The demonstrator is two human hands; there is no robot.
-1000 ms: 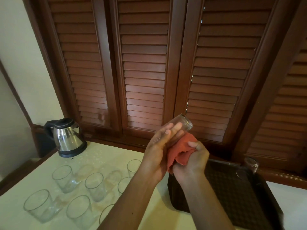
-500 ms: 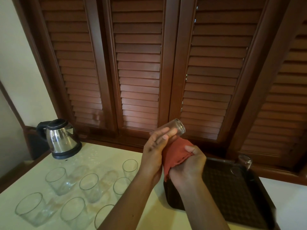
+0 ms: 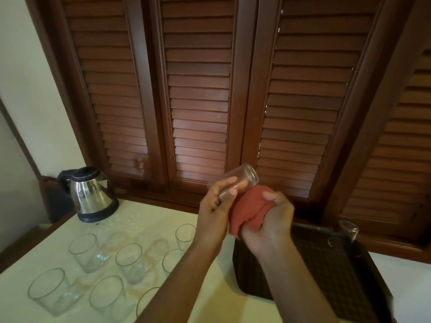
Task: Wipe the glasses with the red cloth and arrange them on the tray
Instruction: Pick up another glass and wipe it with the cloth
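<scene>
Louvred shutters back the bench (image 3: 130, 220) where the left hand (image 3: 213, 206) grips a tilted glass (image 3: 235, 183) and the right hand (image 3: 271, 220) clutches the red cloth (image 3: 247, 206), mid-wipe; next, setting it on the tray (image 3: 363, 259) beside the glass already there (image 3: 348, 229).

kettle (image 3: 91, 194): steel body, black lid, handle and base; stands upright at the far left of the counter, near the wall corner
counter (image 3: 144, 220): pale cream top with a faint pattern, edged in dark wood
shutters (image 3: 198, 94): dark brown louvred wooden panels side by side, filling the back behind the counter
wall (image 3: 30, 89): plain cream, left of the shutters, with a dark wooden trim strip slanting across it
</scene>
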